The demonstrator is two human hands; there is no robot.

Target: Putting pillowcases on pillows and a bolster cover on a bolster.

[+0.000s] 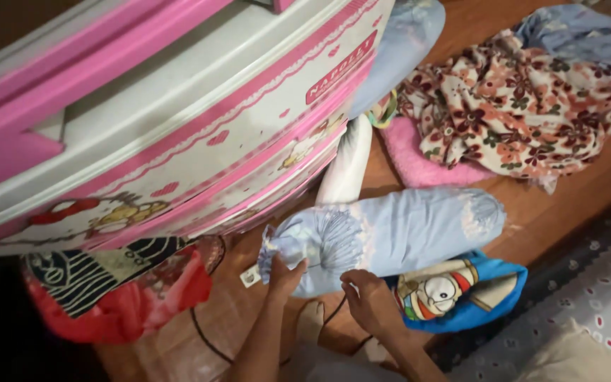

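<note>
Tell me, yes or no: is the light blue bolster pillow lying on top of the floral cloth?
No, the light blue bolster pillow lies apart from the floral cloth, partly over a blue cartoon pillow.

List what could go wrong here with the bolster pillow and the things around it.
1. The left hand pinches only the gathered end of the light blue bolster pillow; with so small a grip the cover may slip or bunch.
2. A black cord trails on the wooden floor by the person's arms and could snag.
3. The pink and white plastic drawer unit looms close over the hands; the right hand or the bolster may knock it when lifted.
</note>
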